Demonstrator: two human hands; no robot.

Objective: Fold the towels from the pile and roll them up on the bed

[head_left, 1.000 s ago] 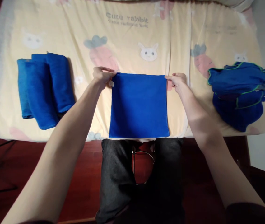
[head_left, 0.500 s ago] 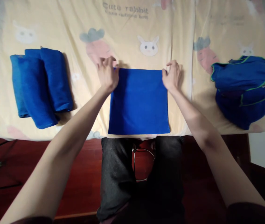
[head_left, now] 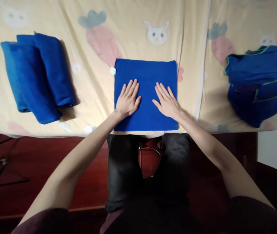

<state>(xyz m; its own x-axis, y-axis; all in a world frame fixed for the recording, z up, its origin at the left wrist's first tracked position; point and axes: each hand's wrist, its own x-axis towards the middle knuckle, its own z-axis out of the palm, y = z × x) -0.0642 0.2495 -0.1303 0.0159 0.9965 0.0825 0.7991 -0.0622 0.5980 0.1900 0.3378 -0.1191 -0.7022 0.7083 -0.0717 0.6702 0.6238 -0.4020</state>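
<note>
A blue towel (head_left: 145,112) lies flat as a neat rectangle at the near edge of the table, with a small white tag (head_left: 113,70) sticking out at its upper left. My left hand (head_left: 129,99) rests palm down on the towel's left half, fingers stretched out. On the right half lies my right hand (head_left: 166,100), also palm down with its fingers extended. Neither hand grips the cloth.
Several rolled blue towels (head_left: 37,78) are piled at the left. At the right sits a loose heap of blue cloths (head_left: 257,81) with green edging. A cream tablecloth (head_left: 138,26) with rabbits and carrots covers the table.
Both hands have left the towel's far corners and moved inward and nearer onto its surface, flattening out. The white tag now shows. The view has shifted slightly.
</note>
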